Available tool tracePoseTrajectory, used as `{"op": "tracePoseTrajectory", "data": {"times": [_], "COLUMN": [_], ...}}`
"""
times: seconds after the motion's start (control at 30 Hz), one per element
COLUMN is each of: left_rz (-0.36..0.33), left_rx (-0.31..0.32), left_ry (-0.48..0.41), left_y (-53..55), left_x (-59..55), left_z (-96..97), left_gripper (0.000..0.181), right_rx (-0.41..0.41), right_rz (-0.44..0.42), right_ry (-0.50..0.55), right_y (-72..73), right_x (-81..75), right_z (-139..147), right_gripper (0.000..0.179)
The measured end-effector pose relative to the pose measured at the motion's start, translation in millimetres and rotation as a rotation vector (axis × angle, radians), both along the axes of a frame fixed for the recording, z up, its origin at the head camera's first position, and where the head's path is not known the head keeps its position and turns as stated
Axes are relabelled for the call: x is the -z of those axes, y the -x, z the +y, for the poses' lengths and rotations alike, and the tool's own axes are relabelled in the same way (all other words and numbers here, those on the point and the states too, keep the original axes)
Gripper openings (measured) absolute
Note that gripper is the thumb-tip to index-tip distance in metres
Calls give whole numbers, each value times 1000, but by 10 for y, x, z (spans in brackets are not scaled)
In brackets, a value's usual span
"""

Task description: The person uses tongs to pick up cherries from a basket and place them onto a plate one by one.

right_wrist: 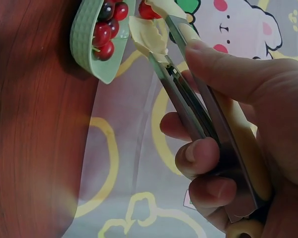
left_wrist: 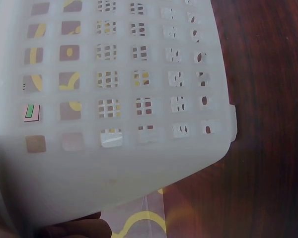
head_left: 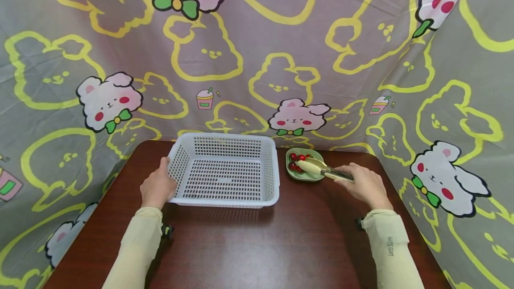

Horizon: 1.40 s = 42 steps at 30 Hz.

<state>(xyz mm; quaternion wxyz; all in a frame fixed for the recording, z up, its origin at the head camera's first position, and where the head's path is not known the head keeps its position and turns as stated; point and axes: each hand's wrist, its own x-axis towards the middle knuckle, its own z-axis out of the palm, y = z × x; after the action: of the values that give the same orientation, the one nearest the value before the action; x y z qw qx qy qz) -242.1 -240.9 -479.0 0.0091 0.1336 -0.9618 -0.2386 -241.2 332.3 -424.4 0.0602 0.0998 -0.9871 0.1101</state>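
Note:
My left hand (head_left: 158,185) grips the left side of a white perforated plastic basket (head_left: 270,171), whose inside is bare. In the left wrist view the basket's wall (left_wrist: 109,168) fills much of the frame, with fingers (left_wrist: 82,228) at its lower edge. My right hand (head_left: 367,185) holds metal tongs (head_left: 337,174) with cream-coloured tips, thumb on one arm and fingers curled round the other. The tips reach over a small green dish (head_left: 317,178) of cherry-like red fruits (right_wrist: 103,33). One red fruit (right_wrist: 148,10) shows between the tong tips in the right wrist view.
Both things stand toward the back of a dark brown wooden table (head_left: 257,244), the dish just right of the basket. A grey curtain (head_left: 241,79) printed with cartoon animals hangs behind the table and along both sides.

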Motion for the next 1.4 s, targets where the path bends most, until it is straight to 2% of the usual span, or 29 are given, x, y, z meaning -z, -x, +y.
{"op": "tracePoseTrajectory", "data": {"times": [0.57, 1.4], "left_rz": [10, 3], "left_rx": [10, 4], "left_ry": [0, -12], "left_y": [-10, -23], "left_x": [-5, -12], "left_z": [-12, 0], "left_gripper": [69, 68], "right_rx": [6, 25], "right_rz": [-53, -138], "right_ry": [-5, -42], "right_y": [-41, -16], "right_x": [-35, -109], "right_z": [53, 56], "right_gripper": [38, 35]}}
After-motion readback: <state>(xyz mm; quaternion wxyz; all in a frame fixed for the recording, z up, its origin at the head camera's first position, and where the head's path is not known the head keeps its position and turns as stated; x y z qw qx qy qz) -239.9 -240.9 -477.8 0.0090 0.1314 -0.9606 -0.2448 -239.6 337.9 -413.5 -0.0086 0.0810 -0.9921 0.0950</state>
